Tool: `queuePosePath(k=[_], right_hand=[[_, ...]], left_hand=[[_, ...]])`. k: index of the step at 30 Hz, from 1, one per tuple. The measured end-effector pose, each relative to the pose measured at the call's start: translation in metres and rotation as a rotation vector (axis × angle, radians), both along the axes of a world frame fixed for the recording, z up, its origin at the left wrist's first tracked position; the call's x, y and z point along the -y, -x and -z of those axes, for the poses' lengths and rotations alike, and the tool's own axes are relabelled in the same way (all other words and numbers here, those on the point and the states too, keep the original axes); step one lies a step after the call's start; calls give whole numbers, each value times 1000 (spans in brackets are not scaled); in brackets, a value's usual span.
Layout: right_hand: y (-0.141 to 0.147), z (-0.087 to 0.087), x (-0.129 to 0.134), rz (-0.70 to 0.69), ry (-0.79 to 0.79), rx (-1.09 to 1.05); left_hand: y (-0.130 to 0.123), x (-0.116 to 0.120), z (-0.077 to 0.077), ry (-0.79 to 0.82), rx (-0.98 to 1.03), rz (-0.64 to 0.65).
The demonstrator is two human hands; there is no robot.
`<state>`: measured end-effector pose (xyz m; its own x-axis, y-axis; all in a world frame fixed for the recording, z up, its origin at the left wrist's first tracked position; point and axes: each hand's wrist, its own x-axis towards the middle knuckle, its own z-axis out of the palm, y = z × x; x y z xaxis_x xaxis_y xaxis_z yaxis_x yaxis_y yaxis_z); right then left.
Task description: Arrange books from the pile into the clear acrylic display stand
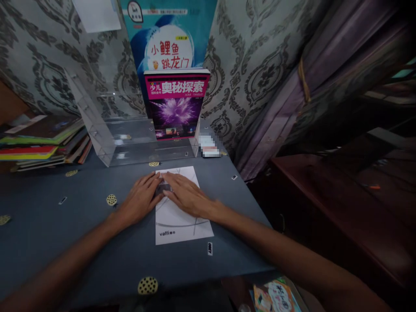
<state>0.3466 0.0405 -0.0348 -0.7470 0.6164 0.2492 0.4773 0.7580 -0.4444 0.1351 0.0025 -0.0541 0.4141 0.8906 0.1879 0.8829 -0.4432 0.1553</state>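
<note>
A white printed sheet or booklet (182, 221) with grey lines and a "vatti" logo lies on the blue-grey tablecloth (84, 229). My left hand (141, 197) rests palm down at its left edge, fingers stretched towards the middle. Across from it, my right hand (186, 195) lies flat on the paper, fingers pointing up and left. The fingertips of both hands nearly meet near the top of the sheet. A dark grey patch (163, 188) shows between them; whether it is print or a separate thing I cannot tell. Neither hand grips anything visible.
Behind the paper stands a clear acrylic rack (130, 151) holding a magenta book (177, 108) and a taller teal book (169, 21). Stacked books and folders (42, 143) lie at left. A blurred small item (209, 146) sits right of the rack. Dark red furniture (312, 199) stands at right.
</note>
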Motion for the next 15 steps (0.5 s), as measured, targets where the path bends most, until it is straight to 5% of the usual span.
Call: queuePosePath(k=[4,15], right_hand=[[10,11,-8,-43,46,75],[-46,26,-31,114,2,71]], left_hand=[[-1,0,-1,3,-2,-12],[-2,0,-4,20,3,-23]])
